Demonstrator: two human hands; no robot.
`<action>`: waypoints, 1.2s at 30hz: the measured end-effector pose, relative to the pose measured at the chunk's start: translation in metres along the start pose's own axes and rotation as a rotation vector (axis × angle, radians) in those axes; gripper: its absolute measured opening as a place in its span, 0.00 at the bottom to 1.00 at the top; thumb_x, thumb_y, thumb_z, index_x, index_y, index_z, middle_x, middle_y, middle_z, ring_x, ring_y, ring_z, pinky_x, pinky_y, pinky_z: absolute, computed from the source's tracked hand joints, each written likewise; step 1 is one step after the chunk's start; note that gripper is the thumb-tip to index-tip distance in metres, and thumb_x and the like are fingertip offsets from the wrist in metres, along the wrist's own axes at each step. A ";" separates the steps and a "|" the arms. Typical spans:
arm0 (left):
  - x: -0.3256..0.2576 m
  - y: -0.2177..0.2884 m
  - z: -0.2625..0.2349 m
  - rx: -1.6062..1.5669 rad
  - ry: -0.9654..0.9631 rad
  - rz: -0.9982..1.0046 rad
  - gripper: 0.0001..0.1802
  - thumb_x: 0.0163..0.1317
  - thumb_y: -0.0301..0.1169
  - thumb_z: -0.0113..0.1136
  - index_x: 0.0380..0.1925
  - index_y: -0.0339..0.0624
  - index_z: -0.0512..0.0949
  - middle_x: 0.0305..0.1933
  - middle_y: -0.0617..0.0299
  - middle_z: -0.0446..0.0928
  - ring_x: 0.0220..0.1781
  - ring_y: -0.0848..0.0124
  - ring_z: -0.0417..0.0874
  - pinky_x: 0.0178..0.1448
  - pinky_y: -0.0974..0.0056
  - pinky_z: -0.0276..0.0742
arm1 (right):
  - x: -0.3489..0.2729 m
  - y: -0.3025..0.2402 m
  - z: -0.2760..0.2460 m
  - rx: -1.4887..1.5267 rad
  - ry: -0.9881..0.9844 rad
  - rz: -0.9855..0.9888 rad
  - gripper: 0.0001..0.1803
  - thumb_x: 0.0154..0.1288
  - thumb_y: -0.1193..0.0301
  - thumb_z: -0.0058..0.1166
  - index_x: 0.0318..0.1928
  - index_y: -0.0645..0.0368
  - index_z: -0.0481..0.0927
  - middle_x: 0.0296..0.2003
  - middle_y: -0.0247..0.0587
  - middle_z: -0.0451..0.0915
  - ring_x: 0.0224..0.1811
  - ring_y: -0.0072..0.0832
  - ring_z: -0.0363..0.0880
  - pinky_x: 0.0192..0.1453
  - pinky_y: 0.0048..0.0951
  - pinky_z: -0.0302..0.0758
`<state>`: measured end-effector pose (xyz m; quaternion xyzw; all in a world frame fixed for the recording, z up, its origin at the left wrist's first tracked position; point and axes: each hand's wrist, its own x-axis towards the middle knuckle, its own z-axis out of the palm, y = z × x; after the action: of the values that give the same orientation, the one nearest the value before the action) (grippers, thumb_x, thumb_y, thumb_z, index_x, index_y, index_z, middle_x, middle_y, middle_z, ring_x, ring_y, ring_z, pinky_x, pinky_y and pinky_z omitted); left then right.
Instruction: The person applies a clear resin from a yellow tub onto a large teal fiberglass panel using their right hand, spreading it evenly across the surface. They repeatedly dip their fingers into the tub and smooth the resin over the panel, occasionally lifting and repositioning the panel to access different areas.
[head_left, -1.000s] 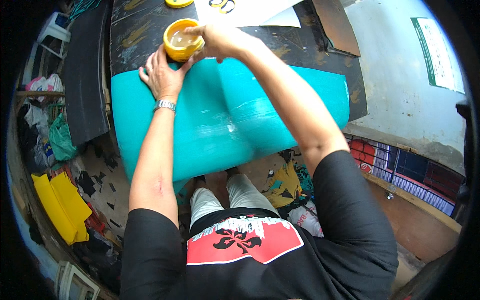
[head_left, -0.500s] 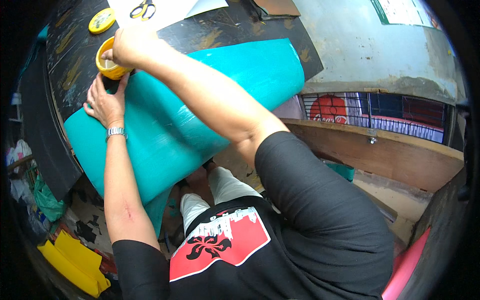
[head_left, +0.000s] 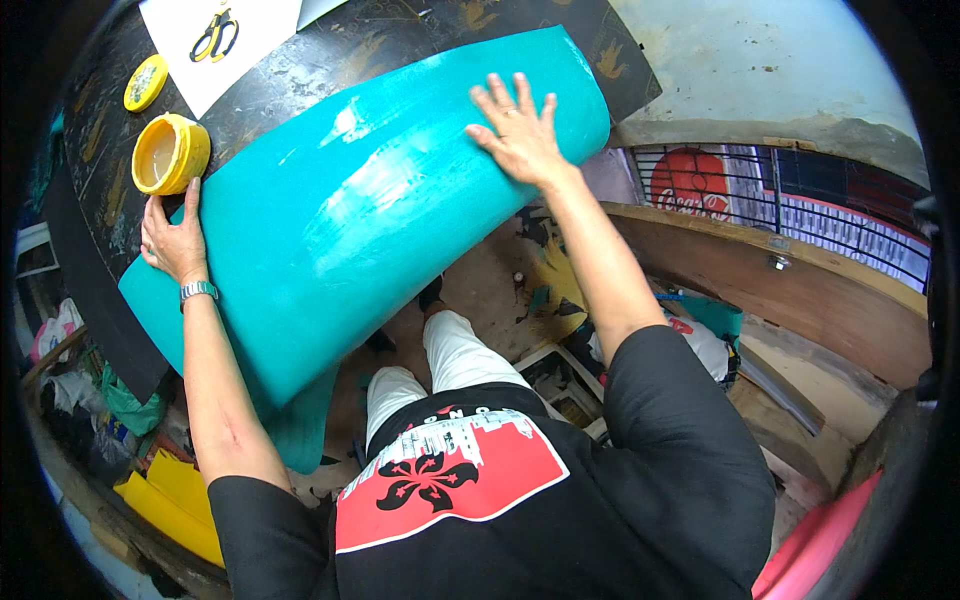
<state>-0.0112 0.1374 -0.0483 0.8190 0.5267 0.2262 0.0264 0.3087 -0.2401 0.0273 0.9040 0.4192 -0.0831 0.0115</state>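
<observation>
We are observing a large teal sheet [head_left: 340, 230] lying across the dark worktable [head_left: 420, 30] and overhanging its near edge toward the person's knees. The right hand [head_left: 520, 135] is pressing flat on the sheet's end at two o'clock, fingers spread, gripping nothing. The left hand [head_left: 175, 240] is resting at the sheet's nine o'clock edge, fingers extended and closed on nothing, just below an open yellow glue pot [head_left: 170, 153]. A wet sheen is showing across the sheet's middle. In our judgement, the smoothing is best done with even palm pressure worked outward from that sheen, the left hand anchoring the edge and staying clear of the pot. The pot's lid [head_left: 146, 82] and scissors [head_left: 215, 33] are lying at eleven o'clock, well apart.
</observation>
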 end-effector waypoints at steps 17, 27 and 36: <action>0.002 0.005 -0.004 0.006 -0.058 -0.042 0.52 0.48 0.76 0.56 0.64 0.51 0.74 0.70 0.61 0.68 0.75 0.61 0.60 0.76 0.44 0.42 | -0.025 -0.194 0.038 0.268 0.066 -0.382 0.58 0.58 0.26 0.39 0.76 0.57 0.50 0.78 0.47 0.44 0.81 0.44 0.35 0.75 0.70 0.28; -0.001 0.010 -0.007 0.003 -0.005 -0.011 0.49 0.48 0.75 0.58 0.61 0.53 0.76 0.68 0.65 0.71 0.74 0.63 0.62 0.76 0.45 0.42 | 0.036 -0.127 0.023 0.019 0.183 -0.073 0.53 0.64 0.30 0.38 0.74 0.60 0.55 0.77 0.51 0.48 0.81 0.43 0.35 0.75 0.68 0.25; -0.001 0.011 -0.007 -0.011 -0.008 -0.022 0.49 0.46 0.76 0.58 0.61 0.54 0.76 0.68 0.65 0.71 0.74 0.64 0.61 0.76 0.43 0.41 | 0.052 -0.191 0.039 0.129 0.149 -0.231 0.59 0.60 0.27 0.38 0.76 0.61 0.46 0.78 0.50 0.42 0.81 0.42 0.32 0.76 0.66 0.25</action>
<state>-0.0047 0.1301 -0.0397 0.8138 0.5344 0.2254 0.0355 0.1909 -0.0805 -0.0105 0.8523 0.5138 -0.0432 -0.0875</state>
